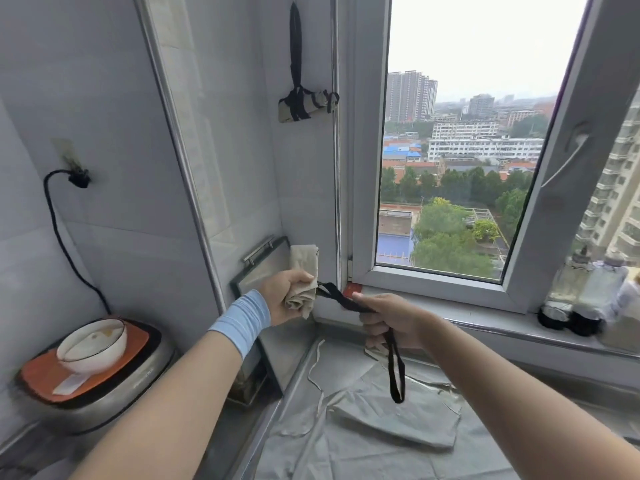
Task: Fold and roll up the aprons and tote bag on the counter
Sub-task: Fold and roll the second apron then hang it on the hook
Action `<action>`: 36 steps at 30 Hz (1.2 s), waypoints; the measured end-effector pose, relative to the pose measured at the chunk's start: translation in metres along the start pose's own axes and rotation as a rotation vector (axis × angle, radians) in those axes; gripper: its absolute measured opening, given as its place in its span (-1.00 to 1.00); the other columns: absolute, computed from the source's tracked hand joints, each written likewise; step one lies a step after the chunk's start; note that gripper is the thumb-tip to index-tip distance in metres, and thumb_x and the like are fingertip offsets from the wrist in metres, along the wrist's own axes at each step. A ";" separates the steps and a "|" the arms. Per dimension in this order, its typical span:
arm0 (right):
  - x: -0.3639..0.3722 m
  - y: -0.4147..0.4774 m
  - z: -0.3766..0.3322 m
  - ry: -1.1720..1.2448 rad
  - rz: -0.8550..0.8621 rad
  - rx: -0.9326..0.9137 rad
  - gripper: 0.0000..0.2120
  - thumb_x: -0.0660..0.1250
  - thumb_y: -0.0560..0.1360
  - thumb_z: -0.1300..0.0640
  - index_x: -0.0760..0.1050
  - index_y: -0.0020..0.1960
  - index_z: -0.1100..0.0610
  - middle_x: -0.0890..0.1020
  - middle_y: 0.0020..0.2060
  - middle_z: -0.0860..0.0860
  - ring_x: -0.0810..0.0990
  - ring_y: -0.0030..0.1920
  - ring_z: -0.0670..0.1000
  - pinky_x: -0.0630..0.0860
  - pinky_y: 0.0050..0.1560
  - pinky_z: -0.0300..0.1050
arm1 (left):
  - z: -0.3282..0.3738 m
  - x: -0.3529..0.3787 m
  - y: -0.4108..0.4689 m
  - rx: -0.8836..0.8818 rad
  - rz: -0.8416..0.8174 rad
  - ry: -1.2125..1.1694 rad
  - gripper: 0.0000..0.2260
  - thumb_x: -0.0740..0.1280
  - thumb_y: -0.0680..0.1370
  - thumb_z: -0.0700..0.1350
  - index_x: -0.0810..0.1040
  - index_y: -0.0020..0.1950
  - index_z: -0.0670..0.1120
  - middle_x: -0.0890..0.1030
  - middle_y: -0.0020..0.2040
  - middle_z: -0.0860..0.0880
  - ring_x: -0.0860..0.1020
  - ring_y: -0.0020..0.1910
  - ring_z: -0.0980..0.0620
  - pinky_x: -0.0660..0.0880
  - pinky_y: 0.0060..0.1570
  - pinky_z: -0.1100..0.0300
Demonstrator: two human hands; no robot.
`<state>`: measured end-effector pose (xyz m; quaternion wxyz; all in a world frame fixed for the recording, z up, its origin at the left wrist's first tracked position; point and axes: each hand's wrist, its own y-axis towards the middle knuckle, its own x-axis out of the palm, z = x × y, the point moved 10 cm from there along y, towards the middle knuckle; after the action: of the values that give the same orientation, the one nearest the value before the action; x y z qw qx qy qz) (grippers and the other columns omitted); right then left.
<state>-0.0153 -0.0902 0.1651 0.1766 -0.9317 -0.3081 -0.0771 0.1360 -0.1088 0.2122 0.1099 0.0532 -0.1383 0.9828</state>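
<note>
Rolled beige bundle [302, 295] hangs above the worktop [343, 344] in my left hand's [284, 295] closed grip; my right hand [391, 323] clutches its black strap [341, 301] taut. I'd wind it snugly round, never slackening.

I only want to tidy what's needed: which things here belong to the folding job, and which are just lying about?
Job: beige roll gripped by the left hand; black strap held by the right hand; grey apron spread flat; tied roll hanging up.
Lying about: bowl, cooker, bottles, plug.
</note>
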 end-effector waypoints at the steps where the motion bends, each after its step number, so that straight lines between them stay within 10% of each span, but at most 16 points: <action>1: -0.003 -0.001 -0.001 -0.010 -0.018 -0.004 -0.74 0.27 0.61 0.00 0.38 0.22 0.10 0.10 -0.43 -0.06 0.02 -0.44 -0.05 0.24 -0.47 -0.21 | 0.000 0.001 0.000 0.000 -0.029 -0.005 -0.85 0.26 0.49 -0.12 0.45 -0.19 -0.20 0.43 -0.35 -0.18 0.44 -0.45 -0.10 0.42 -0.35 0.13; 6: -0.018 -0.003 0.005 -0.084 -0.024 0.000 -0.70 0.30 0.59 0.22 0.43 0.32 0.13 0.19 -0.40 -0.05 0.04 -0.45 -0.09 -0.01 -0.49 -0.22 | 0.005 0.011 -0.004 0.089 -0.197 0.015 -0.69 0.31 0.54 -0.11 0.47 0.16 -0.32 0.46 -0.48 -0.03 0.42 -0.45 0.00 0.42 -0.38 0.18; 11: -0.034 0.014 0.027 -0.077 0.040 0.110 -0.77 0.09 0.69 0.07 0.48 0.08 0.15 0.16 -0.41 -0.05 0.00 -0.45 -0.07 -0.05 -0.46 -0.19 | 0.013 0.038 -0.007 0.137 -0.411 -0.045 -0.58 0.42 0.49 -0.19 0.48 0.31 -0.28 0.51 0.12 -0.25 0.43 -0.22 -0.10 0.44 -0.18 0.06; 16: -0.056 0.027 0.017 -0.508 0.212 0.275 -0.74 0.20 0.56 0.04 0.47 -0.26 0.10 0.41 -0.47 0.04 0.26 -0.53 -0.04 0.18 -0.54 -0.23 | -0.049 0.101 -0.030 -0.134 -0.727 0.622 -0.73 0.37 0.49 -0.30 0.59 0.19 -0.16 0.62 0.12 -0.14 0.56 0.00 -0.10 0.53 -0.18 0.13; 21: -0.057 0.016 -0.019 -0.918 0.316 0.368 -0.76 0.10 0.58 0.16 0.45 -0.22 0.10 0.44 -0.48 -0.01 0.22 -0.54 -0.03 0.12 -0.47 -0.23 | -0.100 0.082 0.001 -0.245 -0.402 1.251 -0.72 0.50 0.37 -0.03 0.67 0.06 0.02 0.64 -0.32 0.10 0.54 -0.35 0.03 0.55 -0.33 0.18; 29: -0.039 0.013 -0.015 -0.910 0.258 0.077 -0.77 0.25 0.49 0.16 0.61 -0.26 0.01 0.67 -0.21 0.03 0.55 -0.23 0.06 0.41 -0.21 -0.08 | -0.140 0.030 0.028 -0.288 0.050 0.954 -0.69 0.50 0.34 0.04 0.66 0.04 -0.02 0.60 -0.25 -0.01 0.53 -0.41 0.01 0.55 -0.44 0.19; 32: -0.051 0.007 -0.007 -0.622 0.372 -0.110 -0.84 0.28 0.33 0.04 0.55 -0.39 0.04 0.67 -0.12 0.10 0.53 -0.08 0.18 0.41 0.10 0.04 | -0.158 0.004 0.034 -0.306 0.216 0.786 -0.68 0.52 0.34 0.01 0.62 0.02 -0.08 0.56 -0.19 0.00 0.52 -0.32 0.04 0.51 -0.32 0.20; 36: -0.035 0.004 0.068 0.080 0.033 -0.030 -0.81 0.17 0.43 0.10 0.36 -0.34 0.12 0.54 -0.23 0.07 0.38 -0.30 0.04 0.28 -0.20 -0.05 | -0.174 -0.015 0.042 -0.230 0.357 0.614 -0.73 0.53 0.34 0.01 0.62 -0.04 -0.05 0.60 -0.15 0.02 0.57 -0.16 0.01 0.50 -0.08 0.21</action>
<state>-0.0386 -0.0866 0.0923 0.1762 -0.9353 -0.2840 -0.1159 0.1280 -0.1015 0.0325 -0.0216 -0.2818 -0.2157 0.9347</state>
